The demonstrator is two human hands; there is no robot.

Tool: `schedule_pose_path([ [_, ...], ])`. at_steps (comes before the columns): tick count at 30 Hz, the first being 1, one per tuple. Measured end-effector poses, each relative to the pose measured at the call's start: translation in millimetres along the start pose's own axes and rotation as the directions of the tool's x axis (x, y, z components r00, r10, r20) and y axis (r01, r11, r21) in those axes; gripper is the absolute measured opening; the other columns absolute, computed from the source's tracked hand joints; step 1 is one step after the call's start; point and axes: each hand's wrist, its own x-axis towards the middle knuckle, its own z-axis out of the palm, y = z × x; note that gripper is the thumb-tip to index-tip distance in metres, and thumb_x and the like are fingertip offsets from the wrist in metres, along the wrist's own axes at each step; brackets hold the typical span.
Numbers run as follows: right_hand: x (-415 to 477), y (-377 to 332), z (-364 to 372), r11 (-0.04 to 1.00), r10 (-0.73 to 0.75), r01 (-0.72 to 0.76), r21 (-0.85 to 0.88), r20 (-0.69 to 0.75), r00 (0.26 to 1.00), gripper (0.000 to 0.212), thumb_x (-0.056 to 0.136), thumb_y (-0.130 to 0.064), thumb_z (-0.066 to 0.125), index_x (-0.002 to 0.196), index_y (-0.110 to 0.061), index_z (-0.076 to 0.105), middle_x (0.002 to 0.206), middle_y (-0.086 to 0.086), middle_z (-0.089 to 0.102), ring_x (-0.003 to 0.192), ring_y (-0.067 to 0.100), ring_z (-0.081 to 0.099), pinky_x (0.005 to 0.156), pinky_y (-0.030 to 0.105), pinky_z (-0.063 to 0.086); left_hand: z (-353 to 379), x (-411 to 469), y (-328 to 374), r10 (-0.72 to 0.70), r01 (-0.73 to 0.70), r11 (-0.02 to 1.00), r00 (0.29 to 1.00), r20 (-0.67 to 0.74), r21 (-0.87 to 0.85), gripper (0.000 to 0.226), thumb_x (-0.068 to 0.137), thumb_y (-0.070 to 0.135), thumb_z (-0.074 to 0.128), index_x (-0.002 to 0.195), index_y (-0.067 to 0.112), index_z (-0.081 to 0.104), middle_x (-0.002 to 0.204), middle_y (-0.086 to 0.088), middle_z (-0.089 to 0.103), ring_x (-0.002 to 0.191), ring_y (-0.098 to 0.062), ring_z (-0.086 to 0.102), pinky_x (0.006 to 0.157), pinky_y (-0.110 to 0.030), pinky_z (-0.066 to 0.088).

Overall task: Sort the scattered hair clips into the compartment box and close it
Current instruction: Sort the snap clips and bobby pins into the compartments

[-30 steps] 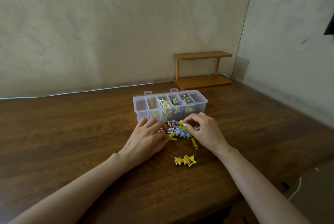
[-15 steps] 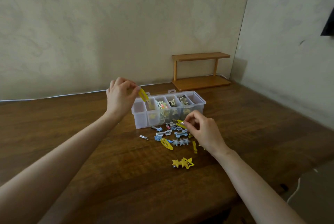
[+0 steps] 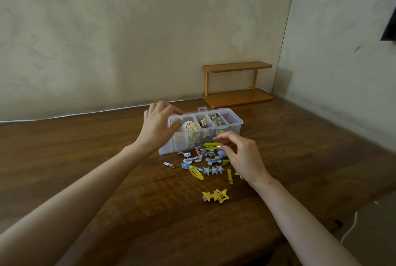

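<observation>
The person's right hand pinches a long yellow snap hair clip between thumb and fingertips, holding it level just off the dark brown wooden table and right against the front wall of the clear plastic compartment box. The box stands open just beyond that grip, its row of compartments running left to right, several already holding small clips in pale, pink and brown shades. The left hand is over the box's left end, fingers spread loosely with the tips above the leftmost compartments; its motion blur is such that I cannot tell whether anything is between the fingers, though they look parted. Directly below the held clip, and to the left of the right hand, lies the scattered pile of blue, grey and silver hair clips. Nearer to the person from that grip a flat yellow oval snap clip lies slanted, touching a blue flower-headed clip, and beside them rests a grey three-star clip. A thin yellow bar clip lies just by the right wrist. Well apart from the grip, closest to the person, sits a yellow double-star clip. Far beyond the box, against the wall, stands a small two-tier wooden shelf.
</observation>
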Motion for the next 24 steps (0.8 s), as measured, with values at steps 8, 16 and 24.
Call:
schedule_pose_path([
  [8,-1,-7,-3,0.991,-0.001,0.01,0.134,-0.07,0.998,0.019,0.083,-0.007,0.067,0.099,-0.018,0.07,0.095,-0.004,0.071,0.091,0.005,0.065,0.08,0.028,0.056,2,-41,19,0.196,-0.17,0.974,0.963,0.185,-0.148,0.043,0.07,0.061,0.053,0.093,0.028,0.068,0.11,0.011,0.05,0.106,-0.01,0.037,0.085,-0.027,0.027],
  [16,-2,-5,-2,0.989,0.037,-0.032,0.147,-0.031,0.999,0.02,0.083,-0.011,0.067,0.101,-0.021,0.069,0.098,-0.006,0.07,0.092,0.002,0.065,0.083,0.033,0.056,11,-50,20,0.17,-0.149,0.975,0.978,0.12,-0.167,0.038,0.076,0.058,0.045,0.089,0.028,0.064,0.105,0.009,0.055,0.096,-0.009,0.041,0.08,-0.028,0.034],
  [24,0,-5,1,0.999,0.029,-0.031,0.02,0.082,0.996,0.038,0.081,-0.022,0.071,0.116,-0.026,0.058,0.092,-0.013,0.066,0.093,0.008,0.059,0.078,0.028,0.051,-15,-36,7,0.03,-0.037,0.987,0.999,-0.045,-0.155,0.028,0.078,0.049,0.056,0.09,0.026,0.065,0.102,0.005,0.056,0.098,-0.014,0.044,0.081,-0.031,0.031],
])
